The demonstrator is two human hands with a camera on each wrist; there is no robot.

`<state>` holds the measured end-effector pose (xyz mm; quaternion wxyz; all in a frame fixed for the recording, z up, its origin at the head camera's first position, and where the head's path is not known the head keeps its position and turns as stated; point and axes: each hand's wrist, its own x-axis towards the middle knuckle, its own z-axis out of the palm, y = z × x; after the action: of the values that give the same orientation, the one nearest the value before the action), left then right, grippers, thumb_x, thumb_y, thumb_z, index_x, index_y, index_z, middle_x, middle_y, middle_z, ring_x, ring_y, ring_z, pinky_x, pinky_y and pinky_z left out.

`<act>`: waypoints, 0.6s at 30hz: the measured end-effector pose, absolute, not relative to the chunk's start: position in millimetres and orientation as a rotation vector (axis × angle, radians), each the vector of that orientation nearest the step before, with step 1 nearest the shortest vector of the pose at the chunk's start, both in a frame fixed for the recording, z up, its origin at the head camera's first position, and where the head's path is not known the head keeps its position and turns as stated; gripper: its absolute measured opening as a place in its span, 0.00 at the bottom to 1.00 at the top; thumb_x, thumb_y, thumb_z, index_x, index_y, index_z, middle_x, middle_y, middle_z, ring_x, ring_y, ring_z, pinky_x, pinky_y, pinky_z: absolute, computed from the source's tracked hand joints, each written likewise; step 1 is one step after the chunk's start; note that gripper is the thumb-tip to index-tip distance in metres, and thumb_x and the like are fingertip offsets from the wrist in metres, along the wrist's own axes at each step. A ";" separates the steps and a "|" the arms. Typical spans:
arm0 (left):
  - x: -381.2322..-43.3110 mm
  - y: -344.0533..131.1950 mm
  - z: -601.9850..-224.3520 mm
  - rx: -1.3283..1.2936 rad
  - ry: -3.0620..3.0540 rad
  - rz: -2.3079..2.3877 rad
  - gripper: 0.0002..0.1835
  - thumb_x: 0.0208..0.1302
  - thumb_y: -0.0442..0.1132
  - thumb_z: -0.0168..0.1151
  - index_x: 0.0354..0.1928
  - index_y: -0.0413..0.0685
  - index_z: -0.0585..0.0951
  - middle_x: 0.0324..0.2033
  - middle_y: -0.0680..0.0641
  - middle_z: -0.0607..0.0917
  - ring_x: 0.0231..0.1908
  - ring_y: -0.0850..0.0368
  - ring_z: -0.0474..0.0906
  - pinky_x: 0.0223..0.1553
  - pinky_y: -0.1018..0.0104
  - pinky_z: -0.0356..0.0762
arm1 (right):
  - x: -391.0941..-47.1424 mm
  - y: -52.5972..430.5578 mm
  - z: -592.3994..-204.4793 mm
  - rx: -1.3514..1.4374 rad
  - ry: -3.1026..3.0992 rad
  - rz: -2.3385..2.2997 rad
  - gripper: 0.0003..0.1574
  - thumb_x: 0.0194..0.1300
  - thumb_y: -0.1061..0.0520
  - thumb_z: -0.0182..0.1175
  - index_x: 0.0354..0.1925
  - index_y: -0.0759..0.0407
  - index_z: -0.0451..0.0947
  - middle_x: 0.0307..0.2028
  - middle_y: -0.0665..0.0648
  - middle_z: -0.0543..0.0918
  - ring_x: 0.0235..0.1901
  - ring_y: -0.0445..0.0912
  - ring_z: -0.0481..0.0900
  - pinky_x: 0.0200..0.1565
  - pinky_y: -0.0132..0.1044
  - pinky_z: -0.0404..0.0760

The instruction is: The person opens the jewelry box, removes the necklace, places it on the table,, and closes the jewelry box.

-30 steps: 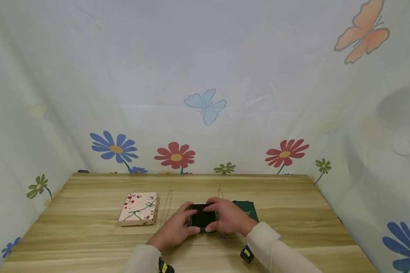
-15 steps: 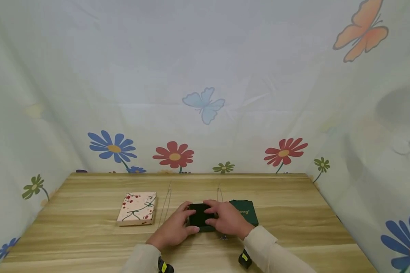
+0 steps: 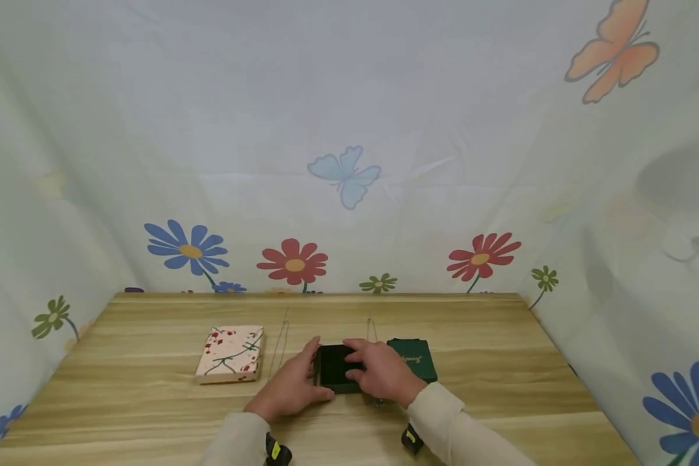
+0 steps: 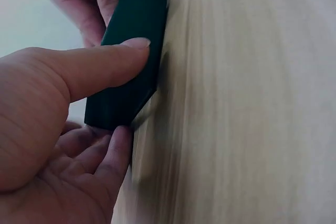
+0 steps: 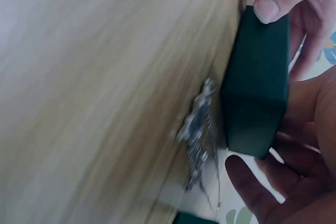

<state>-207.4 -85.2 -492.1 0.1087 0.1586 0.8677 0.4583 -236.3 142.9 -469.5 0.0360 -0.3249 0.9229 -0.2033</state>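
A dark green jewelry box base (image 3: 347,389) with a black inside (image 3: 333,366) lies between both hands. My left hand (image 3: 292,387) holds its left end, the thumb on the near wall and the fingers at the end and far corner. My right hand (image 3: 386,371) reaches over the right part, its thumb and fingertips at the black inside. Loosely bent fingers of that hand show beyond the green wall (image 5: 257,72) in the right wrist view. Beside the box lies a silver necklace pendant (image 5: 196,124), its chain (image 3: 371,327) running to the back.
A green lid (image 3: 421,360) with gold lettering lies right of my right hand. A pink flowered box (image 3: 230,353) sits to the left, with another thin chain (image 3: 279,343) beside it. The wooden table (image 3: 151,362) ends at a patterned cloth backdrop (image 3: 349,226).
My left index finger has drawn back from over the box to its far left corner. My right thumb has moved off the near edge onto the black inside.
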 end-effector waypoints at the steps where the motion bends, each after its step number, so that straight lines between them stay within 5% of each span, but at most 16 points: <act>1: -206.9 -85.5 -491.4 0.450 2.555 1.348 0.57 0.59 0.45 0.79 0.82 0.39 0.53 0.77 0.33 0.67 0.70 0.35 0.74 0.70 0.37 0.72 | -237.0 143.9 -469.2 -1.014 2.821 -0.621 0.18 0.73 0.55 0.65 0.56 0.61 0.87 0.69 0.56 0.80 0.65 0.53 0.82 0.65 0.51 0.82; 13: -206.9 -85.2 -489.4 0.452 2.562 1.319 0.55 0.58 0.43 0.80 0.80 0.37 0.58 0.75 0.30 0.68 0.66 0.30 0.78 0.66 0.38 0.76 | -246.2 172.4 -469.5 -1.069 2.724 -0.554 0.34 0.80 0.42 0.55 0.74 0.57 0.71 0.79 0.56 0.66 0.78 0.52 0.65 0.74 0.55 0.71; 18: -206.6 -84.2 -487.1 0.398 2.545 1.305 0.55 0.58 0.43 0.80 0.81 0.41 0.57 0.77 0.31 0.66 0.66 0.29 0.77 0.65 0.37 0.77 | -251.4 198.6 -464.6 -0.988 2.761 -0.560 0.45 0.74 0.35 0.60 0.78 0.55 0.66 0.81 0.56 0.62 0.80 0.54 0.61 0.74 0.57 0.70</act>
<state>-206.6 -84.2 -487.1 0.1264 0.1367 0.8742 0.4484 -251.4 198.6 -464.6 0.0782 -0.3299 0.9220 -0.1870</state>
